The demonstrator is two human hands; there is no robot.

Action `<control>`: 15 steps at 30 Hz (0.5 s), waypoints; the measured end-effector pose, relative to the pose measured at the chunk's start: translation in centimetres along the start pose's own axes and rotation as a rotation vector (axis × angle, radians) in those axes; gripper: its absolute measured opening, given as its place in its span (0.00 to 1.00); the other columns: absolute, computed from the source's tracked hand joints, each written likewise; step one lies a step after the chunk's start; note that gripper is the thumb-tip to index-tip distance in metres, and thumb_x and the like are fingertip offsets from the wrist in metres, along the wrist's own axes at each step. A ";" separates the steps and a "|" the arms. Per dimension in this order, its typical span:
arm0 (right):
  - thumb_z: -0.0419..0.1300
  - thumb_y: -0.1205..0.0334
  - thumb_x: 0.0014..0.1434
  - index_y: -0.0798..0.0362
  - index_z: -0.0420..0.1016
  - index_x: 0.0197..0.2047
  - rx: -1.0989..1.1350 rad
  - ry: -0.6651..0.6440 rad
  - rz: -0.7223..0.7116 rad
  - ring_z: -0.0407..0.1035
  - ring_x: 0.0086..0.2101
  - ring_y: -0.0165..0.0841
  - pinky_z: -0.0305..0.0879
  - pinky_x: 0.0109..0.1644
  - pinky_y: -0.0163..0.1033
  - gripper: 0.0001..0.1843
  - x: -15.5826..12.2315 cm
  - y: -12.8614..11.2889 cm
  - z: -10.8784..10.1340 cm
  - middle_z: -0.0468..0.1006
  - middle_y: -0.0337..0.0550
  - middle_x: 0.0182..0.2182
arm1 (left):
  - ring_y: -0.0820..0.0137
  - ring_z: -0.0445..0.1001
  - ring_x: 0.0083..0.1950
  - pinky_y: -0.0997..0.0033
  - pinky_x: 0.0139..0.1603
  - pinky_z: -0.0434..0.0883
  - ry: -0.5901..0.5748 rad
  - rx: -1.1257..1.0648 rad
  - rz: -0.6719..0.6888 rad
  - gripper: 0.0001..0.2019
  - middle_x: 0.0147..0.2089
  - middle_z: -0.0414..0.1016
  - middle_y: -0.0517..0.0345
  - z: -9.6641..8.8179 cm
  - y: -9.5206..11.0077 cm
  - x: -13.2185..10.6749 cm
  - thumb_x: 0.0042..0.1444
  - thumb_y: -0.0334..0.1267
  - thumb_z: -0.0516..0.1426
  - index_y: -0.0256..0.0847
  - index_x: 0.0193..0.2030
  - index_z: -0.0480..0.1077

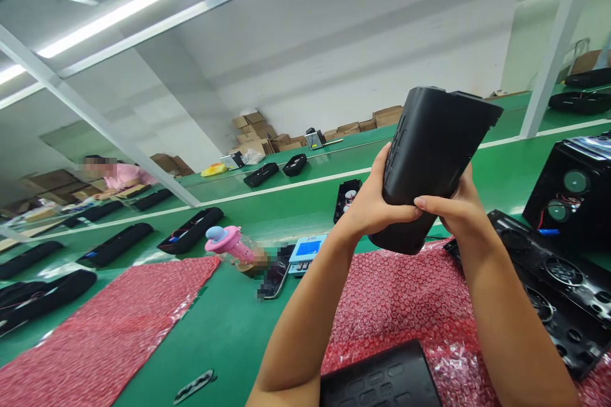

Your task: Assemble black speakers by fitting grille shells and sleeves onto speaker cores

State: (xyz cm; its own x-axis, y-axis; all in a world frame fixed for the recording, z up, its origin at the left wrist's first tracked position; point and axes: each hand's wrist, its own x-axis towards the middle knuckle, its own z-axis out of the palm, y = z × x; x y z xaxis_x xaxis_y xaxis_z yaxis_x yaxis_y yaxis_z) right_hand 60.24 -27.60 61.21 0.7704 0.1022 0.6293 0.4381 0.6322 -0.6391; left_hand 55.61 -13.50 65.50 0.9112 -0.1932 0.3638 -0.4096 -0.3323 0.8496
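A long black plastic casing is lifted off the bench and tilted, its lower end nearest me. My left hand wraps round its lower left side. My right hand grips the lower right side, fingers curled across the front. Under both hands lies a sheet of red bubble wrap on the green bench. Another black casing lies at the near edge between my forearms.
A black grille panel with round holes lies to the right, a speaker box behind it. To the left lie more red bubble wrap, a pink bottle, a phone, a small blue-screen device. Several black casings line the belt; a person works far left.
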 end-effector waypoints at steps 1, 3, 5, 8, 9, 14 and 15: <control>0.74 0.62 0.33 0.42 0.61 0.49 -0.007 0.003 -0.004 0.68 0.47 0.45 0.66 0.54 0.56 0.40 0.0 0.0 0.1 0.72 0.39 0.47 | 0.55 0.63 0.60 0.56 0.60 0.62 0.007 0.009 0.017 0.54 0.61 0.60 0.50 0.0 -0.1 0.0 0.38 0.39 0.67 0.45 0.68 0.41; 0.73 0.62 0.34 0.39 0.60 0.50 0.002 0.022 -0.016 0.68 0.47 0.45 0.66 0.54 0.57 0.41 -0.1 -0.3 0.1 0.72 0.37 0.47 | 0.54 0.61 0.61 0.56 0.62 0.58 0.046 0.032 0.056 0.53 0.63 0.59 0.52 0.2 -0.4 0.1 0.36 0.40 0.68 0.46 0.68 0.43; 0.71 0.60 0.36 0.37 0.60 0.51 0.068 0.064 -0.032 0.67 0.48 0.45 0.65 0.55 0.58 0.39 -0.2 -0.9 0.0 0.72 0.35 0.44 | 0.54 0.61 0.61 0.55 0.63 0.58 0.093 -0.017 0.081 0.53 0.62 0.60 0.53 0.8 -0.9 0.2 0.34 0.41 0.69 0.47 0.67 0.46; 0.67 0.53 0.37 0.37 0.64 0.49 0.197 0.123 -0.007 0.65 0.52 0.49 0.58 0.60 0.61 0.34 -0.6 -2.6 -0.3 0.73 0.37 0.39 | 0.54 0.64 0.59 0.55 0.58 0.63 0.134 -0.282 0.033 0.51 0.58 0.65 0.52 2.0 -1.4 0.4 0.31 0.40 0.69 0.45 0.64 0.50; 0.67 0.50 0.37 0.36 0.65 0.49 0.212 0.122 0.009 0.63 0.54 0.50 0.55 0.62 0.62 0.33 -0.8 -3.4 -0.3 0.73 0.39 0.40 | 0.53 0.67 0.57 0.55 0.56 0.66 0.128 -0.389 -0.008 0.49 0.56 0.68 0.52 2.4 -1.4 0.5 0.31 0.41 0.68 0.44 0.62 0.53; 0.62 0.43 0.47 0.35 0.66 0.53 0.064 0.063 -0.132 0.47 0.63 0.49 0.45 0.66 0.63 0.29 -2.4 -7.5 0.7 0.68 0.43 0.55 | 0.49 0.73 0.47 0.51 0.45 0.71 0.115 -0.557 -0.114 0.38 0.42 0.76 0.47 2.1 -0.5 0.5 0.39 0.60 0.56 0.36 0.54 0.65; 0.62 0.44 0.48 0.34 0.68 0.52 0.002 0.101 -0.175 0.46 0.64 0.48 0.48 0.66 0.61 0.27 -2.9 -8.1 0.9 0.67 0.41 0.56 | 0.49 0.73 0.47 0.50 0.44 0.71 0.143 -0.510 -0.103 0.39 0.41 0.76 0.46 1.4 -0.2 0.4 0.40 0.63 0.53 0.36 0.54 0.66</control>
State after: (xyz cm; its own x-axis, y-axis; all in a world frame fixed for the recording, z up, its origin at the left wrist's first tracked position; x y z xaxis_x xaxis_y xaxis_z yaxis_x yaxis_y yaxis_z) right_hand 54.02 -32.35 64.93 0.7255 -0.0868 0.6827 0.5682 0.6352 -0.5231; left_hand 56.04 -14.81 64.92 0.9569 -0.0435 0.2872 -0.2775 0.1550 0.9481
